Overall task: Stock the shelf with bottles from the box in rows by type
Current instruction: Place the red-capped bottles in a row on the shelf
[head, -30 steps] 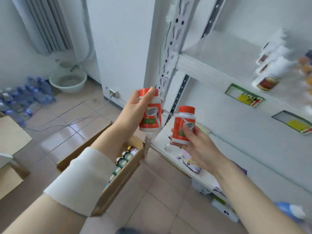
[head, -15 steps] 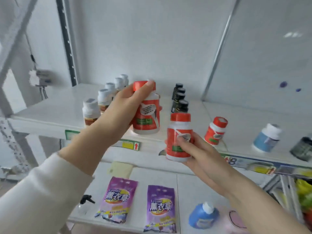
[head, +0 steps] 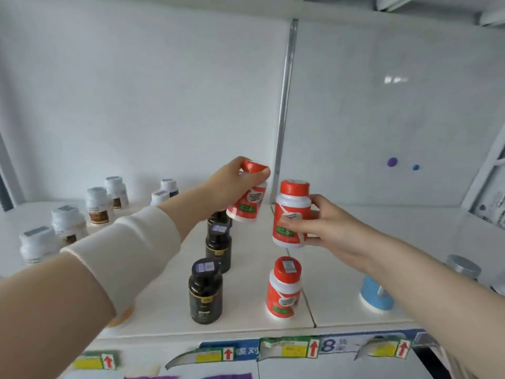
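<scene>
Above the shelf [head: 246,318], each hand's grip holds one red-capped bottle.

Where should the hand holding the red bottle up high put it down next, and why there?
Probably the left hand should lower its tilted red bottle onto the bare shelf behind the standing red bottle. That one starts a red row beside the dark bottles, so same types line up. The right hand holds another red bottle to follow.
</scene>
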